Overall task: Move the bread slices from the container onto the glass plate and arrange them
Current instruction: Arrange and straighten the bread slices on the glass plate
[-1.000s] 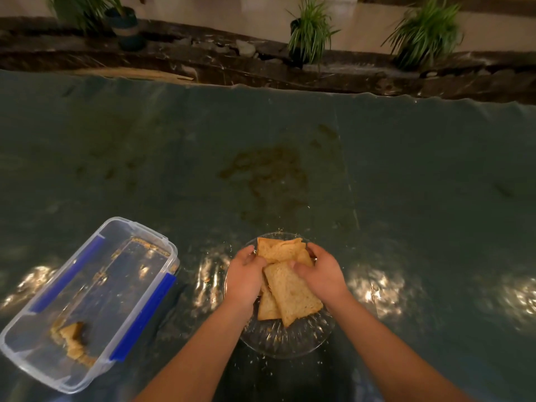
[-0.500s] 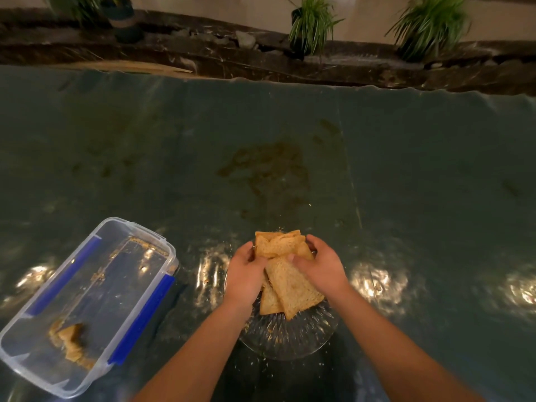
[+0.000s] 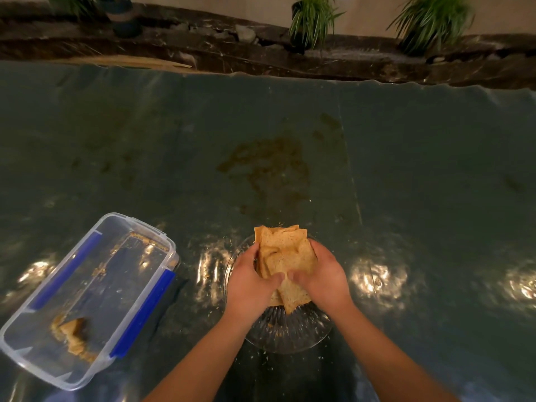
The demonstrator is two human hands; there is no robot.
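A pile of brown bread slices point(image 3: 282, 250) lies on the clear ribbed glass plate point(image 3: 293, 335) near the table's front edge. My left hand point(image 3: 251, 281) grips the pile from the left and my right hand point(image 3: 323, 277) from the right, thumbs meeting on top of the slices. The near corner of one slice point(image 3: 293, 300) sticks out below my hands. The clear plastic container point(image 3: 37, 352) with blue clips sits to the left, holding a broken bread piece point(image 3: 74, 329) and crumbs at its near end.
The table is covered by a dark green shiny sheet point(image 3: 406, 169) with a brown stain point(image 3: 266, 161) beyond the plate. Crumbs are scattered around the plate. Potted plants point(image 3: 311, 18) stand on a stone ledge past the table's far edge.
Both hands have closed in over the bread pile, thumbs now touching on top. The slices are squeezed into a tighter stack on the plate.
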